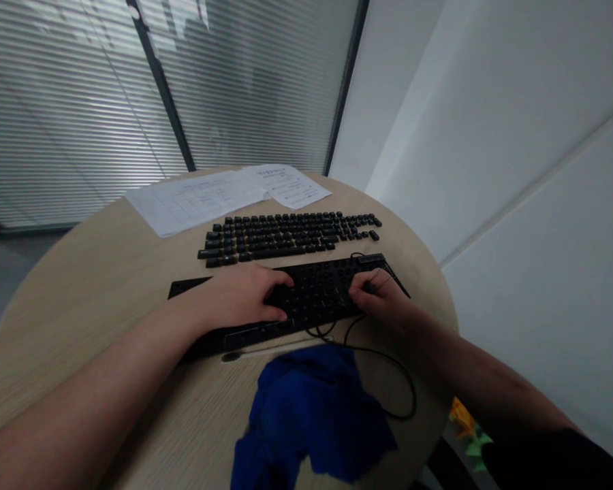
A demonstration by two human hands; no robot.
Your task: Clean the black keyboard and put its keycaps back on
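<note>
Left hand (242, 292), frame centre: palm down on the keyboard base (314, 289), thumb and forefinger parted, nothing seen in grasp. Right hand (381, 292), right of centre: fingers curled in over the base's right part; a dark bit shows there, cannot tell whether gripped. Base lies mid-frame, keycaps (286, 235) off, in rows just above it. Below: black cable (406, 378), thin stick with dark tip (265, 350), crumpled blue cloth (311, 408) at bottom centre. Printed sheets (204, 197), upper left of centre, on round wooden table (82, 272). Window blinds (61, 116), upper left.
</note>
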